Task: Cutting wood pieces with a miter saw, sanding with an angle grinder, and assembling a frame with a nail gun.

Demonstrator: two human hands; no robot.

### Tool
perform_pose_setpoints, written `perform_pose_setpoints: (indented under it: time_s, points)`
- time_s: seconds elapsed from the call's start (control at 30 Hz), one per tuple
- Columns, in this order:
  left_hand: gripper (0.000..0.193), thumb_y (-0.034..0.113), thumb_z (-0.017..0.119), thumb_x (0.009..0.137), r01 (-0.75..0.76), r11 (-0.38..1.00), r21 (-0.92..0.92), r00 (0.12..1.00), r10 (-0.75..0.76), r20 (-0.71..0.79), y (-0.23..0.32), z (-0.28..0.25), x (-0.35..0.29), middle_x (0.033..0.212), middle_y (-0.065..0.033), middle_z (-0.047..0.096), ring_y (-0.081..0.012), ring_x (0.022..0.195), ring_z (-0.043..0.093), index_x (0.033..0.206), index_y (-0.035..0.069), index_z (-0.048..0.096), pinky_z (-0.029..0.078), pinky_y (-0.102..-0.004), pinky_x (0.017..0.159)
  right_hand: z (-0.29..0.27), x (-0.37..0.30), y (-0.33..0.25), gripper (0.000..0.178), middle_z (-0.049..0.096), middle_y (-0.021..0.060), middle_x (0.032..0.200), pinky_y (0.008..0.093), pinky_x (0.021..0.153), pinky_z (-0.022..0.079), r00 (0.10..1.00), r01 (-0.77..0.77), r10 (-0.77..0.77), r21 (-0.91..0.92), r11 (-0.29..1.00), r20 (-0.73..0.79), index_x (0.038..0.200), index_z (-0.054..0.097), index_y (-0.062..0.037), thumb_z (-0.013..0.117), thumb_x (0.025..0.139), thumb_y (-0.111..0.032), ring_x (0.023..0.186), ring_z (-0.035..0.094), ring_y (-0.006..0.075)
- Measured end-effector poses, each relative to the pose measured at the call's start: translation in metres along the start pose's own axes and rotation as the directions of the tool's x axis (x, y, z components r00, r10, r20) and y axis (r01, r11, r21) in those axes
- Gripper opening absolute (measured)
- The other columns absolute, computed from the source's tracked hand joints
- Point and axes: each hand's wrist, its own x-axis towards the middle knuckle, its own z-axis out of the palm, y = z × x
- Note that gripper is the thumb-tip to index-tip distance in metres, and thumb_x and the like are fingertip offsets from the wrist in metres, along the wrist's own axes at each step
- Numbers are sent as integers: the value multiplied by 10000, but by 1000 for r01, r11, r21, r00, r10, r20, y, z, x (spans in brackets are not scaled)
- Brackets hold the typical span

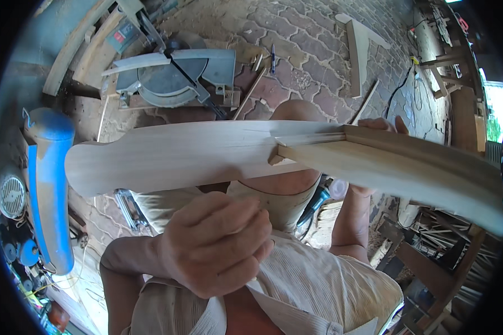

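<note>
A pale wooden workpiece of two boards joined at an angle lies across my thighs. Its left board (179, 153) is wide, with a rounded, shaped end. The other board (408, 167) runs off to the right and carries a raised lip along its edge. At the joint, a small wooden block (282, 156) sticks out. My right hand (383, 125) grips the workpiece near that corner, its fingers showing over the far edge and its palm hidden. Close to my chest, apart from the wood, my left hand (218, 245) is closed with fingers curled; anything inside it is hidden.
A mitre saw (173, 78) stands on the paved floor ahead. A blue cylindrical tank (50, 190) is at the left, beside a motor (12, 196). An angled wooden piece (359, 53) and a pen (273, 60) lie farther off. Wood scraps (439, 234) are piled at the right.
</note>
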Motion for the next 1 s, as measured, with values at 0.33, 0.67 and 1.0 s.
perform_pose_setpoints:
  time_s: [0.33,0.67,1.0]
  points:
    - [340,70,855,681,52,997,52,996,-47,-79,-23,-3,-11,861,-153,736,-347,842,726,662,39,517,534,-419,623,-121,61,31,584,582,303,1333,653,1130,352,519,-579,239,132,805,820,1257,611,40,318,1110,-443,1344,486,445]
    - [281,62,866,636,155,971,184,987,-144,-70,-38,24,-16,1031,-136,749,-308,968,710,689,44,590,494,-404,726,-96,42,18,462,619,273,1275,652,1099,382,711,-380,191,140,914,677,1267,592,18,441,1087,-380,1255,569,444]
    - [139,137,735,691,94,986,139,993,-82,-90,-69,56,-3,981,-63,726,-199,831,628,799,68,681,473,-361,729,32,-2,-22,728,639,244,1196,468,944,511,983,178,-176,-505,845,52,1379,478,117,582,963,-472,1064,633,311]
